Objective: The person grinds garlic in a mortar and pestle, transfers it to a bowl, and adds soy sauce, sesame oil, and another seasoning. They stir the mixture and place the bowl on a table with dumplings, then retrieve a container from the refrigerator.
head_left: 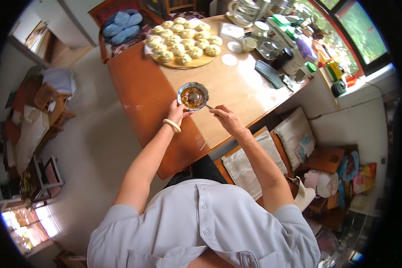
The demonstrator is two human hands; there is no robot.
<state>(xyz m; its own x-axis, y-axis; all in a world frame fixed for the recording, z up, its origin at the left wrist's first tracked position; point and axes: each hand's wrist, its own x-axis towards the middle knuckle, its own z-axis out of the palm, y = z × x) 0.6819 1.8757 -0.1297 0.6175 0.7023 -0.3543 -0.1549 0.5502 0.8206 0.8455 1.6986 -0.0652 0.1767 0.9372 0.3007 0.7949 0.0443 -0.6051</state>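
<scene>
My left hand [177, 113] grips the near-left rim of a small patterned bowl [206, 90] with a scalloped edge. Inside is a dark reddish-brown sauce [188, 94] with bits in it. The bowl of a metal spoon [194, 96] sits in the sauce, and its handle slants out over the rim toward me. Between the fingers and thumb of my right hand [228, 118], the handle's end is pinched. Beyond the bowl, a round wooden board [191, 64] carries several pleated steamed buns [187, 43], partly on white paper or cloth.
The table [144, 100] has a glossy reddish-brown side and a paler covering. To the right stand a glass kettle [246, 13], jars [261, 28], a dark textured case [268, 73] and a bottle with a green lid [310, 68]. A cushioned bench [254, 164] is alongside; a chair [102, 37] stands behind.
</scene>
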